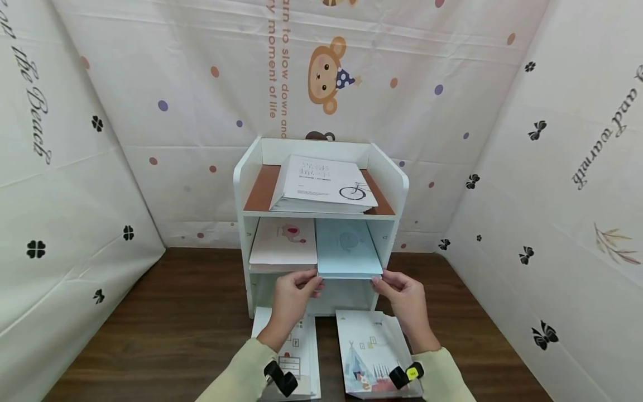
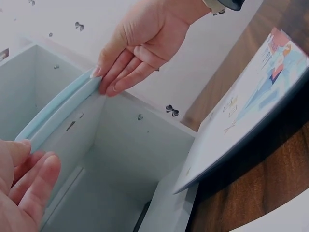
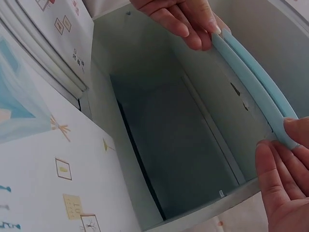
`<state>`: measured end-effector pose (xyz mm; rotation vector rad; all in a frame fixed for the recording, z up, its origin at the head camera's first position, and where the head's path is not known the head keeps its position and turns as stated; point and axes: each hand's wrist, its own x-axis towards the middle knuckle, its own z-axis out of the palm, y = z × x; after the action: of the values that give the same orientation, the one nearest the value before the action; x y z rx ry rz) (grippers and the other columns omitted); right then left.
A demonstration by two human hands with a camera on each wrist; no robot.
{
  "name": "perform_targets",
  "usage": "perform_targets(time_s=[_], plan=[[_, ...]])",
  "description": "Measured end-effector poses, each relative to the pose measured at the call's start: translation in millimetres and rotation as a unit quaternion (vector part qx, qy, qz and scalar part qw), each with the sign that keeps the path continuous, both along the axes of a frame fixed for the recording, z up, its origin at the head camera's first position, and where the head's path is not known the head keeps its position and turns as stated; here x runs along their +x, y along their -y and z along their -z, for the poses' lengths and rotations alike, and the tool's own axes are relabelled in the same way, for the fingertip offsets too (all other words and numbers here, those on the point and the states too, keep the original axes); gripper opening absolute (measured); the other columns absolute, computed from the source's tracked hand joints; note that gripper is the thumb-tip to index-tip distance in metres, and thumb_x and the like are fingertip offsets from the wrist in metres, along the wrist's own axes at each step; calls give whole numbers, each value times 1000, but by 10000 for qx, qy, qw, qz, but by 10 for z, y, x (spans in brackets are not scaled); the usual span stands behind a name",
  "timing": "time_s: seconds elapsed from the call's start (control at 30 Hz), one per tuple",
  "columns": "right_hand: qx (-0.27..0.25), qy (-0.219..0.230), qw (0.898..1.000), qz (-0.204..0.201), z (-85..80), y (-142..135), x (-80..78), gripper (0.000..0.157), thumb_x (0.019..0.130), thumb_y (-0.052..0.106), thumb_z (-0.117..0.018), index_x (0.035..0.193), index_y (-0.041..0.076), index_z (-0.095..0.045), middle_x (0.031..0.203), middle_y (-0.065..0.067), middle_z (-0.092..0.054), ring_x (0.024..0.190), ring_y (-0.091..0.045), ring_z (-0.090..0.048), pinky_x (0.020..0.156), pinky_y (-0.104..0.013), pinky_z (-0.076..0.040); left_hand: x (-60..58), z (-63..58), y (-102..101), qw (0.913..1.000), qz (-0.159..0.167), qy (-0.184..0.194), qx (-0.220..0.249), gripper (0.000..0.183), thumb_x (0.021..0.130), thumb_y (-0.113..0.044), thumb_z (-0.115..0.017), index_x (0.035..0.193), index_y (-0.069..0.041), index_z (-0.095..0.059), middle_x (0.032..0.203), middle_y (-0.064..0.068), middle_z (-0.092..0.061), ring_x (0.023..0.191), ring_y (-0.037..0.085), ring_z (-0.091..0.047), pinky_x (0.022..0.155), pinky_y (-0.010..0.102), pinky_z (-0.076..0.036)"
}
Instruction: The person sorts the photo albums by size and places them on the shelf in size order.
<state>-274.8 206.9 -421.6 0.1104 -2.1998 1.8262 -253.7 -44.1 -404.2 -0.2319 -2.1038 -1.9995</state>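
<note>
Light blue notebooks [image 1: 349, 248], at least two stacked, lie on the right half of the middle shelf of a white desk rack [image 1: 242, 245]. At their front left corner, my left hand [image 1: 292, 298] pinches the edge between thumb and fingers. My right hand [image 1: 407, 301] holds the front right corner likewise. Both wrist views show the blue edges [image 2: 60, 108] between the two hands, close to the shelf's front. Left of them on that shelf is a pale pink notebook stack [image 1: 283, 243] with a pink drawing, close to my left fingertips.
White books [image 1: 326, 184] with a bicycle drawing lie on the rack's brown top shelf [image 1: 258, 190]. In front stand two stacks on the dark wooden table [image 1: 201, 312]: left books [image 1: 308, 357] and right books [image 1: 372, 346] with a tent picture. Printed cloth walls surround the table.
</note>
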Motion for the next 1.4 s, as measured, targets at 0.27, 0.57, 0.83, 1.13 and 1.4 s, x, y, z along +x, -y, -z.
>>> perform_targets(time_s=[0.27, 0.57, 0.83, 1.13, 1.4], plan=[[-198, -144, 9997, 11, 12, -1, -55, 36, 79, 34, -74, 106, 11, -70, 98, -6, -72, 87, -18, -71, 81, -22, -54, -222, 216, -34, 9991, -345, -236, -59, 20, 84, -21, -71, 101, -10, -72, 88, 9, -73, 75, 20, -71, 63, 24, -58], [-411, -261, 9987, 148, 24, 39, -116, 33, 77, 30, -76, 100, 8, -71, 91, -7, -73, 81, -20, -71, 76, -25, -57, -223, 208, -74, 9968, -630, -478, -97, 13, 85, -20, -71, 94, -12, -74, 84, 12, -72, 68, 21, -70, 58, 23, -57], [-272, -451, 9981, 313, 48, 25, -107, 33, 76, 32, -77, 99, 10, -71, 91, -7, -73, 80, -18, -71, 74, -23, -56, -204, 226, -90, 9952, -708, -609, -287, 13, 85, -17, -71, 96, -11, -74, 80, 3, -72, 67, 20, -70, 57, 22, -56], [-340, -602, 9969, 361, 59, 41, -117, 30, 76, 29, -78, 97, 8, -71, 91, -8, -72, 78, -19, -71, 73, -24, -57, -214, 245, -119, 9935, -839, -731, -253, 17, 84, -22, -71, 94, -9, -74, 81, 6, -72, 65, 16, -69, 56, 22, -56], [-366, -762, 9952, 484, 63, 74, -137, 26, 77, 25, -77, 93, 6, -71, 89, -9, -71, 75, -19, -70, 71, -25, -57, -238, 254, -148, 9916, -1037, -777, -52, 12, 83, -12, -72, 92, -5, -74, 78, 6, -72, 61, 14, -68, 53, 22, -56]])
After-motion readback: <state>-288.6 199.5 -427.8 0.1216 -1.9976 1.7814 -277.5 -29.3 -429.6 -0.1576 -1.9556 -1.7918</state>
